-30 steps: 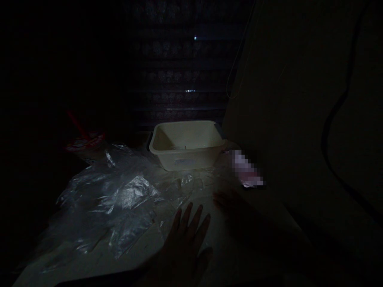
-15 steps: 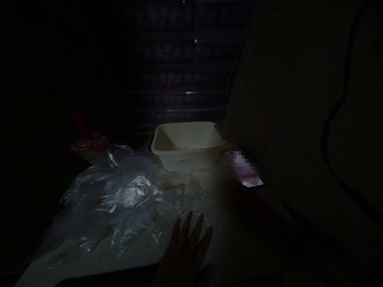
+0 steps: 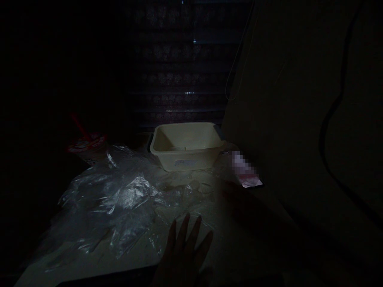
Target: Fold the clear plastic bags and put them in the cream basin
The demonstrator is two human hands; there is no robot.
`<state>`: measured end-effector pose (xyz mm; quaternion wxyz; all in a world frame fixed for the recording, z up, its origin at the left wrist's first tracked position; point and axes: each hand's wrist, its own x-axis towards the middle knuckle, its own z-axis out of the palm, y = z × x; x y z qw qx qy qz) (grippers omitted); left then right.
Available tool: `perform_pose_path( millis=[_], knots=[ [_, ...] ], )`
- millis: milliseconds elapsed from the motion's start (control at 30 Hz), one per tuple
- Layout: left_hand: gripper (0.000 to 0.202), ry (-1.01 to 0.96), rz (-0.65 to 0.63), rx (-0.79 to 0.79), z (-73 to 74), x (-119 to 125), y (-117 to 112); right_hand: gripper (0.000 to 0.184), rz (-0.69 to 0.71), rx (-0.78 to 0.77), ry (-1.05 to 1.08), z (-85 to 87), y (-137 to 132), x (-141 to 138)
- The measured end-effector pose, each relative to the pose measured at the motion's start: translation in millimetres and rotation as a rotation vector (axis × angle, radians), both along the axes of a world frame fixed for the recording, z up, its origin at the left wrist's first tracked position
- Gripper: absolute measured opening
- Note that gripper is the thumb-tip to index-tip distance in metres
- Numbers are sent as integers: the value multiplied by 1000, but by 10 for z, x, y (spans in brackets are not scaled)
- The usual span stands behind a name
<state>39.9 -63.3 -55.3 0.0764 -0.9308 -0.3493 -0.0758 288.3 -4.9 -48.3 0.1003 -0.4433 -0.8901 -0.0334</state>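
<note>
My left hand point(image 3: 184, 251) is at the bottom middle, fingers spread over the pale tabletop point(image 3: 191, 201), with nothing visible in it. Thin clear plastic point(image 3: 191, 191) lies just beyond its fingertips. To its left spreads a large crumpled heap of clear plastic bags point(image 3: 125, 199). A dim reddish-brown shape, seemingly my right hand point(image 3: 239, 199), reaches in from the right below a lit phone point(image 3: 253, 182). Darkness hides its fingers. Behind the plastic stands a cream rectangular basin point(image 3: 185, 159) with dark handles and a label; something small shows inside it.
A cup point(image 3: 89, 149) with a red patterned lid and a red straw stands at the left, behind the bags. Dark patterned, ridged panels point(image 3: 167, 79) rise at the back. On the right a slanting surface point(image 3: 284, 99) carries a dark cable point(image 3: 324, 131).
My left hand has shifted slightly left, its fingers still spread. The dim right-hand shape stays near the phone. The basin, bags and cup keep their places.
</note>
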Motion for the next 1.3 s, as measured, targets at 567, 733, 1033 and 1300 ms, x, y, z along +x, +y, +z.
perform_pose_path(
  millis=[567,733,1033,1300],
  knots=[
    [54,26,52,121,-57,-24,-55,33,-56,74,-117,-74,-25,-157],
    [57,72,26,164,-66,-71,-49,52,-33,142,-169,-200,12,-138],
    [56,27,69,128,-107,-56,-72,46,-82,150,-194,-119,75,-38],
    [62,83,59,146,-103,-83,-76,51,-55,126,-214,-114,9,-50]
  ],
)
